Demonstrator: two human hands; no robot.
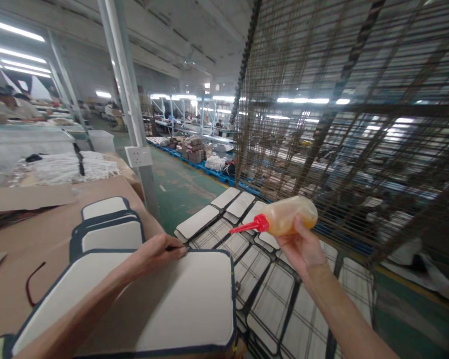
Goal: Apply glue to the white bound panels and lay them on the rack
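A squeeze bottle point(292, 215) with a red nozzle and amber liquid lies nearly level in my right hand point(303, 249), its tip pointing left. My left hand point(164, 252) has its fingers pressed together on the far edge of a large white panel point(179, 304) with dark blue edging. That panel rests on top of a stack at the table's edge. Smaller white panels point(112, 234) with the same edging lie stacked just beyond it, left of my left hand.
Right of the table, white panels point(198, 222) lie in rows on a wire rack. A raised mesh frame point(344, 109) fills the right side. A metal post point(129, 85) with a socket box stands beyond the brown table point(60, 224). A person point(11, 102) sits far left.
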